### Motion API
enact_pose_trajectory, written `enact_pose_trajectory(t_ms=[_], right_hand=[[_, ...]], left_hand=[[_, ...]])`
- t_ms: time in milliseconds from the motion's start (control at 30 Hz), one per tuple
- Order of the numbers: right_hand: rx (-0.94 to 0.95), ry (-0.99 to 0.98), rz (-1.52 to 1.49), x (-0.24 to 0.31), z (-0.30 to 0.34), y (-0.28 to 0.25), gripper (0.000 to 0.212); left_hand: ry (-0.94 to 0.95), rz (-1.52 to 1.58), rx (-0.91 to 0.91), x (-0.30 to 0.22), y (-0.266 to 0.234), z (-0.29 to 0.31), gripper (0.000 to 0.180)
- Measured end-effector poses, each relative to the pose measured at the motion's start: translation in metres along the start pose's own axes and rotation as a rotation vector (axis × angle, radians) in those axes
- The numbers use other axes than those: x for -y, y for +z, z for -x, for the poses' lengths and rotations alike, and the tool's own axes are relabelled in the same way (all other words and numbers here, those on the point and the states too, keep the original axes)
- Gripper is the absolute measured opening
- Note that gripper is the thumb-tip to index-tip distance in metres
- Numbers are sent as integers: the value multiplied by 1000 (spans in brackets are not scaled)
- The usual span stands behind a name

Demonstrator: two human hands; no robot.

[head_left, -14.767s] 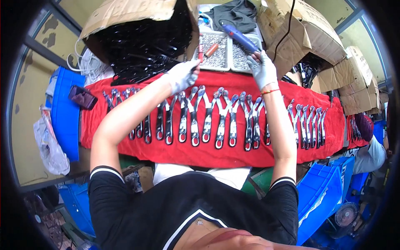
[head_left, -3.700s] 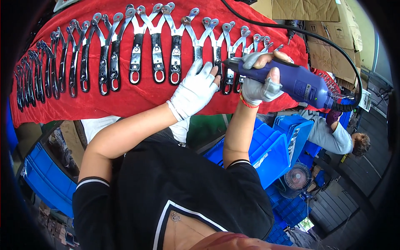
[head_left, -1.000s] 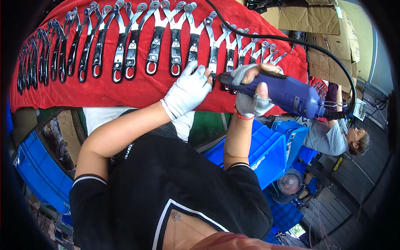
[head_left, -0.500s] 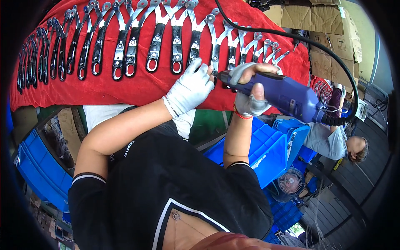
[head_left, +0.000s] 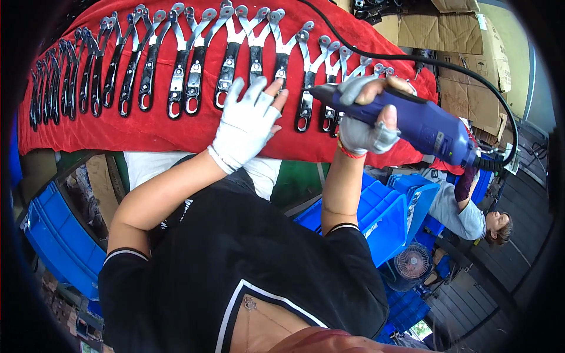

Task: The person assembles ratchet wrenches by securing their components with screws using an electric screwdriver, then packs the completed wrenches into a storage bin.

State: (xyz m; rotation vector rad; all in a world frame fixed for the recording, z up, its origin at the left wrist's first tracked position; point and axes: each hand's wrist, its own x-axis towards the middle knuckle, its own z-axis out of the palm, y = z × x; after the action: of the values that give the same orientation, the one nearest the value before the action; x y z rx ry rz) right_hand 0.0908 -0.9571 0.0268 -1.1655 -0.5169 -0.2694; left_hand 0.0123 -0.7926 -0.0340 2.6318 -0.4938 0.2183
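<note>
My left hand [head_left: 246, 126], in a white fingertip-free glove, has its fingers stretched apart over the lower end of a black-gripped metal handle [head_left: 281, 66]; nothing shows in its grasp. Wrapped round a purple electric screwdriver [head_left: 432, 126] is my right hand [head_left: 368, 136], gloved likewise. The driver lies nearly level, its dark nose pointing left at another black handle [head_left: 305, 109] with a forked metal top. Whether the bit touches that handle I cannot tell.
Several similar handles [head_left: 193, 88] lie in a row on the red cloth [head_left: 159, 136]. The driver's black cord [head_left: 406, 57] arcs over the right side. Blue crates [head_left: 379, 215], a fan [head_left: 411, 260], cardboard boxes [head_left: 441, 32] and another person [head_left: 462, 206] are to the right.
My left hand has drawn left, away from the driver's tip, and its fingers have spread. The driver's nose now points higher up the same handle. The view has shifted slightly.
</note>
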Motion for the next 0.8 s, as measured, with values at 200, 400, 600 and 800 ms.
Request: enact_pose_trajectory(t_ms=[200,400,600,800], right_hand=[[-17,-38,-2,-29,-15,7,41],[-7,43,-25,-44,-16,12,40],[-6,76,-6,-45,-15,15,40],[-6,63,88,-40,-15,38,43]], left_hand=[[48,-50,0,10,12,3,47],[20,-21,-31,12,14,2,35],[50,-48,-36,15,17,1,33],[71,-128,-28,15,18,3,37]])
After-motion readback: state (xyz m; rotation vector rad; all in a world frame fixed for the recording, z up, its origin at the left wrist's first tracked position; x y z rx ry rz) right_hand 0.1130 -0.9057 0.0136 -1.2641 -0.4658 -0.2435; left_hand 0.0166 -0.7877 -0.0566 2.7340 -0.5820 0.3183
